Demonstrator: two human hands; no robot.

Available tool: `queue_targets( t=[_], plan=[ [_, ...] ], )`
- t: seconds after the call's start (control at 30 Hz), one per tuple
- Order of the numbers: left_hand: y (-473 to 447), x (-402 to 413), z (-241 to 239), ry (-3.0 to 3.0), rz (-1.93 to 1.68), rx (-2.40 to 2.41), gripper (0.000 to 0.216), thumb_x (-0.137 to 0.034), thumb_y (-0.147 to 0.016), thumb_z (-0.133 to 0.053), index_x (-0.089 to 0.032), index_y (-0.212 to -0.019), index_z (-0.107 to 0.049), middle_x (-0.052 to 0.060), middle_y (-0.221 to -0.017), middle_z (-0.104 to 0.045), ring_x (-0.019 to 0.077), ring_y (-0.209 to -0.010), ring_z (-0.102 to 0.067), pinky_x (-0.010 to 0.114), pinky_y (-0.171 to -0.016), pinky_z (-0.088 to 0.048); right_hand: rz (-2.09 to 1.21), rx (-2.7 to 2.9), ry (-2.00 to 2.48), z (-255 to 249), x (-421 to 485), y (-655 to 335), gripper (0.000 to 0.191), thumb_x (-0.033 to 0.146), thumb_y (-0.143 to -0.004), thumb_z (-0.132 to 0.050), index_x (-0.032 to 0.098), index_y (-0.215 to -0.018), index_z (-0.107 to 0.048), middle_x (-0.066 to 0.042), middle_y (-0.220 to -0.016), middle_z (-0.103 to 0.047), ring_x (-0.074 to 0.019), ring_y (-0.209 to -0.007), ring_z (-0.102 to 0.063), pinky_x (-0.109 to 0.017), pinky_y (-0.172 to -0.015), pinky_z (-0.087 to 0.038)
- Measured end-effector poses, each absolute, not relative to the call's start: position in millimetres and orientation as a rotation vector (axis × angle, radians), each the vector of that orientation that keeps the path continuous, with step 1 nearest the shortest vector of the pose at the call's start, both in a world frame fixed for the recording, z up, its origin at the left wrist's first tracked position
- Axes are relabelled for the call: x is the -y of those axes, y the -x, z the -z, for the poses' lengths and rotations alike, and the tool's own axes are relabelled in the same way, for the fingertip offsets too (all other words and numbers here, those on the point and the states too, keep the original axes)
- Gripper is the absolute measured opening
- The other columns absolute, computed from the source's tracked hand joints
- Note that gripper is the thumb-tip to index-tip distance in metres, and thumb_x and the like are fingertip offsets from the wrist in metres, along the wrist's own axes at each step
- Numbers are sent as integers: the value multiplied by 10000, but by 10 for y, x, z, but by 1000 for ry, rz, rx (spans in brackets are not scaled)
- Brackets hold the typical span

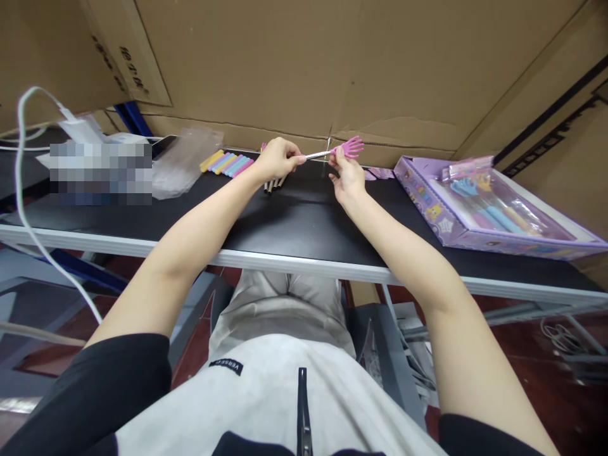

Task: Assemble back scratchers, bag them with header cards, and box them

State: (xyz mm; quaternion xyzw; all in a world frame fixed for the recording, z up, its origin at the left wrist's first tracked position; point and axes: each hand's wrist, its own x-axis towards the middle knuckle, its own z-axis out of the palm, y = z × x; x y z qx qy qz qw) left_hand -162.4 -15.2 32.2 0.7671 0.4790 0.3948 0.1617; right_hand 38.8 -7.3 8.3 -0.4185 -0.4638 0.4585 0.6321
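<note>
A back scratcher with a pink hand-shaped head and a thin silver rod is held level above the black table. My left hand pinches the rod at its left end. The fingers of my right hand are closed on the base of the pink head. Below and behind my left hand lie several metal rods, partly hidden by it. A row of yellow, blue, purple and pink handles lies to the left of that hand.
On the right stands an open purple box with bagged back scratchers inside. Clear plastic bags and a white cable are on the left. A cardboard wall rises behind the table.
</note>
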Motion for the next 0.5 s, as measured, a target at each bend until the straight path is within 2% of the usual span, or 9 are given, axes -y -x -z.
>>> queue_targets(
  t=[0.23, 0.5],
  plan=[
    [1589, 178, -320, -2172, -1123, -1362, 146, -245, -924, -693, -163, -803, -684, 26, -650, -614, 188, -727, -595, 303, -763, -489, -1062, 1063, 949, -140, 146, -377, 484, 666, -988, -688, 189, -1068, -703, -66, -1163, -746, -263, -1295, -702, -341, -882, -598],
    [1620, 259, -435, -2075, -1113, -1345, 169, -226, -953, -705, -166, -795, -692, 31, -691, -638, 164, -696, -571, 307, -775, -467, -1023, 1120, 946, -249, 139, -427, 408, 557, -1009, -710, 154, -1076, -715, -70, -1149, -750, -210, -1185, -734, -265, -812, -572]
  ],
)
